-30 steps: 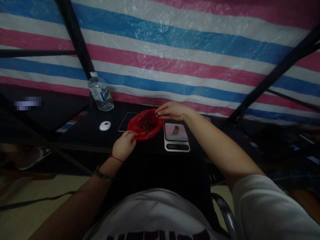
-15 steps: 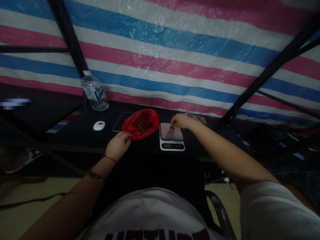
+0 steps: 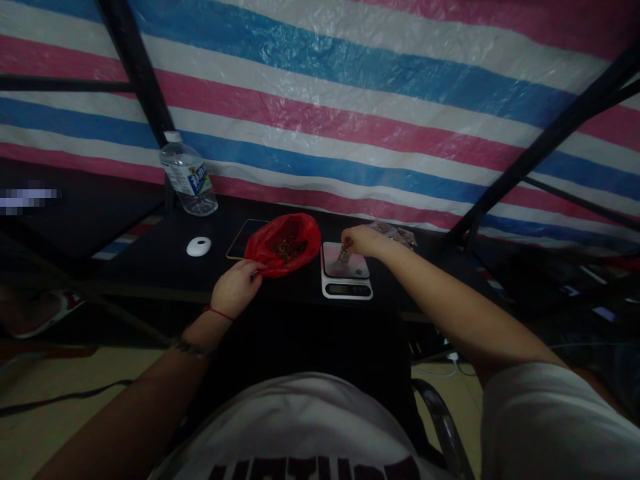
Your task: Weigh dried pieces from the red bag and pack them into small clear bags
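- Behind everything, a striped tarp [image 3: 350,100] in pink, blue and white fills the back, crossed by black frame bars [image 3: 135,73]; both sit slightly lower in view than half a second ago, so the head has tipped a little.
- Next, the black table [image 3: 165,267] runs left to right, its near edge passing just in front of both hands; the widest bare stretch lies at its left, between the near edge and a small white oval object [image 3: 199,247].
- A water bottle [image 3: 189,176] stands upright at the table's far left, against the tarp.
- A red plastic bag [image 3: 284,244] lies open at mid-table with dark small pieces inside, its mouth facing up; its place is unchanged from the earlier frame, and it rests partly on a flat dark tablet [image 3: 240,247].
- Just right of the bag stands a white kitchen scale [image 3: 346,270], display toward the person, long axis running near to far.
- The left hand [image 3: 235,289] is closed, pinching the bag's near rim, as before.
- The right hand [image 3: 361,241] remains over the scale's far side, fingertips pinched on a small item [image 3: 343,255] standing on the platform; what it is cannot be told.
- Crumpled clear wrapping [image 3: 397,233] lies just beyond that hand.
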Demonstrator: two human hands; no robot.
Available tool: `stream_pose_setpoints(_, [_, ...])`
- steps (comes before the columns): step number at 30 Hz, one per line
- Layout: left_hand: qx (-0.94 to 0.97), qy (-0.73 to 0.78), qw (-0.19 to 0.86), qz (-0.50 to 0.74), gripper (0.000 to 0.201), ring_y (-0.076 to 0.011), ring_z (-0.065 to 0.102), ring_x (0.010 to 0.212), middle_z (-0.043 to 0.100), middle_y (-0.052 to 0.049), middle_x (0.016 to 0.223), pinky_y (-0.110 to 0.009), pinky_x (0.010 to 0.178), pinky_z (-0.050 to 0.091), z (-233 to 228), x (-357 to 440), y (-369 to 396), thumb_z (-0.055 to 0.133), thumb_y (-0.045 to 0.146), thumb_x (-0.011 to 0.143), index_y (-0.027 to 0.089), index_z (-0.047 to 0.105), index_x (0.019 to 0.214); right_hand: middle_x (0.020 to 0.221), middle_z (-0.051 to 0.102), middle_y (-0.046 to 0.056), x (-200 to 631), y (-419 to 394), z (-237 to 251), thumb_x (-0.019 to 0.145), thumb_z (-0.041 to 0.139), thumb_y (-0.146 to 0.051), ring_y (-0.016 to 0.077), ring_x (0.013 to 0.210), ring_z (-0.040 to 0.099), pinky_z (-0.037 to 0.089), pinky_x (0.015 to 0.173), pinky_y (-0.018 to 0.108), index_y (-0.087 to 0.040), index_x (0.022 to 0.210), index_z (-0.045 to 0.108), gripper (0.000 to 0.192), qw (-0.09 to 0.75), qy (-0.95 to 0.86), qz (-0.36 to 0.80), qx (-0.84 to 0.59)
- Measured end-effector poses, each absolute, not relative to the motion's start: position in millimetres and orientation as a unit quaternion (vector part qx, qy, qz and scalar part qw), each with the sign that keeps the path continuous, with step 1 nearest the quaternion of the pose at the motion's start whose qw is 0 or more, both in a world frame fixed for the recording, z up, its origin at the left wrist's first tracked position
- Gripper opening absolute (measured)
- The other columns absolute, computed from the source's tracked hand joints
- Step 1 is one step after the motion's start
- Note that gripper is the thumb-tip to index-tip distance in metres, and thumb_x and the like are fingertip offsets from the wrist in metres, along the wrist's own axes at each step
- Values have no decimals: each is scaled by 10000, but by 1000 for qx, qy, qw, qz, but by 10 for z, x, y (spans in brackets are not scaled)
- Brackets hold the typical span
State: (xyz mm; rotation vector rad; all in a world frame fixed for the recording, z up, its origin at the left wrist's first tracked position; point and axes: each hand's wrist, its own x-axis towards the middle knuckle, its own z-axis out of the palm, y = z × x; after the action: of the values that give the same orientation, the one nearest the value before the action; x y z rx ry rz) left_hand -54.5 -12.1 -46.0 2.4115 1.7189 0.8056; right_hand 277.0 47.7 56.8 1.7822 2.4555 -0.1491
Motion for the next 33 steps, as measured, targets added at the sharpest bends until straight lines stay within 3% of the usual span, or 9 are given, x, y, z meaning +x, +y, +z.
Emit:
stream_pose_setpoints(12, [787, 561, 38, 256, 279, -216, 629, 989, 690, -48, 1071, -328, 919, 485, -453, -554, -125, 475, 251, 817, 207, 684, 997, 925, 710, 41, 2750, 431, 685, 729, 687, -212, 168, 807, 624, 382, 600, 227, -197, 934, 692, 205, 53, 823, -14, 566])
stream_pose_setpoints(33, [782, 574, 51, 238, 297, -225, 635, 980, 696, -60, 1078, -331, 897, 492, -418, -554, -138, 465, 239, 820, 201, 688, 1014, 824, 701, 30, 2703, 453, 646, 736, 668, -188, 139, 708, 602, 360, 559, 215, -172, 876, 697, 144, 17, 803, -42, 595])
